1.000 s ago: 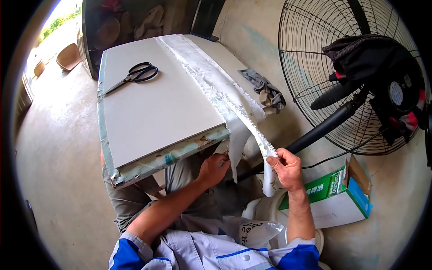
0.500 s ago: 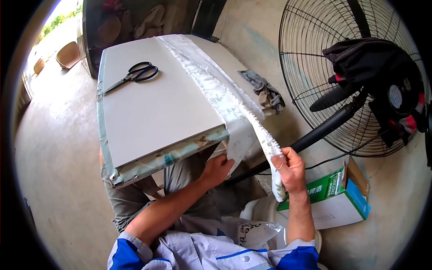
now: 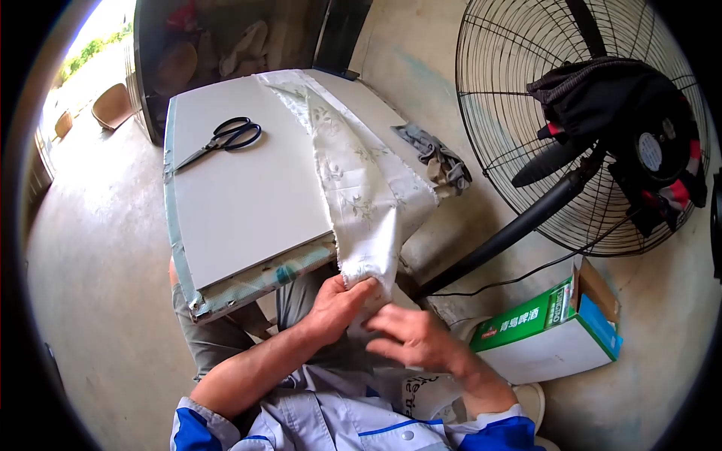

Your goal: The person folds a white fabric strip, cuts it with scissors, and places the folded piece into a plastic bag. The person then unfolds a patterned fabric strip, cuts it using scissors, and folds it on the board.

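Note:
A strip of white floral cloth (image 3: 361, 199) with frayed edges lies lengthwise over the white board (image 3: 248, 180), its near end hanging past the board's front edge. My left hand (image 3: 336, 307) pinches the hanging end between thumb and fingers. Close by on the right, my right hand (image 3: 414, 336) is slightly blurred, its fingers stretched out and apart beside the cloth. On the left of the board rest dark-handled scissors (image 3: 222, 141), blades pointing toward the near left.
Right of the board stands a large black floor fan (image 3: 579, 143) with dark cloth draped over it. A green and white carton (image 3: 545, 331) sits on the floor below. A crumpled grey rag (image 3: 440, 158) lies at the board's right edge.
The cloth's right edge has been folded over to the left, showing more of the floral side. My right hand has let go of that edge and moved left and down, close to my left hand.

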The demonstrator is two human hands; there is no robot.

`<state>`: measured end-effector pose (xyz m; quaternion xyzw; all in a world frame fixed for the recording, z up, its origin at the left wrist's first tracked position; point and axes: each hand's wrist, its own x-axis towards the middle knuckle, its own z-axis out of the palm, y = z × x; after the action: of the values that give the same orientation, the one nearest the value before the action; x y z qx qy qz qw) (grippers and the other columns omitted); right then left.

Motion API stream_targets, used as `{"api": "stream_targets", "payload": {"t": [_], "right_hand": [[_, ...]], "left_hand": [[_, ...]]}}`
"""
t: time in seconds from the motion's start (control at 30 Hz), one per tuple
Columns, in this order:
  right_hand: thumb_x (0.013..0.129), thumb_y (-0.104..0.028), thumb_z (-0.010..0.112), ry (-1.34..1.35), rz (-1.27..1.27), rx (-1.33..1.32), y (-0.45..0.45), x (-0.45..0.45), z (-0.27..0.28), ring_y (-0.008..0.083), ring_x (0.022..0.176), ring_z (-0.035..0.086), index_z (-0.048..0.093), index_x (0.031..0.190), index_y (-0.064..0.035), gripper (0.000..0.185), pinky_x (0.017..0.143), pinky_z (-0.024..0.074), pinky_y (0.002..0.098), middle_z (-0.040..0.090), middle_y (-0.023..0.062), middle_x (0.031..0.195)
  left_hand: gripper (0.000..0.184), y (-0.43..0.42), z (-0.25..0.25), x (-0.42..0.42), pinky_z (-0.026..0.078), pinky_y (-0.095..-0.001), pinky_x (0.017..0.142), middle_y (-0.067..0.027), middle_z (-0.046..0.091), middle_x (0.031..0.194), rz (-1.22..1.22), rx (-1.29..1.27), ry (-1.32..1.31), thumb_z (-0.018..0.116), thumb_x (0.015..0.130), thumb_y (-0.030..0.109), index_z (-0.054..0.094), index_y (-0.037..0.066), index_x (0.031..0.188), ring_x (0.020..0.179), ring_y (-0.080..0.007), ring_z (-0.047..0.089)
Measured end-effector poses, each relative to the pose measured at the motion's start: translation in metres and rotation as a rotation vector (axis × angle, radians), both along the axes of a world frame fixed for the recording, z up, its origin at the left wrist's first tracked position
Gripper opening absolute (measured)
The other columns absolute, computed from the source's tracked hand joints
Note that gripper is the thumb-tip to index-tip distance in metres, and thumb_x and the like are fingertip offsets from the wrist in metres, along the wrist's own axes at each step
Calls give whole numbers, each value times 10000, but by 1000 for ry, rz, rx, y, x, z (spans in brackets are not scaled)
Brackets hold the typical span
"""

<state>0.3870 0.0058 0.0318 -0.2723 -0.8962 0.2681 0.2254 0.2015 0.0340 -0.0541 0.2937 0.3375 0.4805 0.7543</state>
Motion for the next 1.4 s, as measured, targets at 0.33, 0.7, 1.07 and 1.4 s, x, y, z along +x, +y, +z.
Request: {"api": "stream_targets", "payload": {"t": [0.33, 0.7, 1.07, 1.4], "right_hand": [[951, -416, 768, 545, -383, -707, 59, 52, -68, 195, 1280, 569, 409, 1518, 42, 813, 1065, 471, 377, 568, 141, 1442], [951, -168, 710, 743, -395, -1112, 38, 42, -40, 143, 1028, 682, 640, 1322, -15, 407, 920, 539, 296, 727, 64, 1150], [965, -163, 668, 407, -265, -551, 20, -31, 59, 79, 859, 614, 600, 1272, -5, 352, 746, 505, 263, 680, 15, 964], [938, -226, 713, 76, 418, -147, -9, -113, 19, 428, 988, 671, 527, 1322, 96, 534, 856, 572, 449, 598, 296, 1192]], "left_hand": [[273, -11, -1, -3, 593, -414, 919, -106, 741, 1133, -56, -48, -306, 717, 987, 151, 692, 17, 1223, 1021, -228, 724], [288, -18, -17, -18, 599, -409, 908, -120, 725, 1170, -89, -27, -101, 701, 1008, 173, 678, 1, 1236, 1032, -228, 710], [435, -77, 83, -88, 587, -321, 855, -148, 592, 1235, 149, 690, 795, 686, 960, 68, 540, -38, 1356, 1087, -212, 664], [279, -72, 93, -132, 582, -284, 703, -54, 741, 997, 207, 79, 235, 648, 1027, 212, 686, 15, 1221, 829, -137, 704]]}}
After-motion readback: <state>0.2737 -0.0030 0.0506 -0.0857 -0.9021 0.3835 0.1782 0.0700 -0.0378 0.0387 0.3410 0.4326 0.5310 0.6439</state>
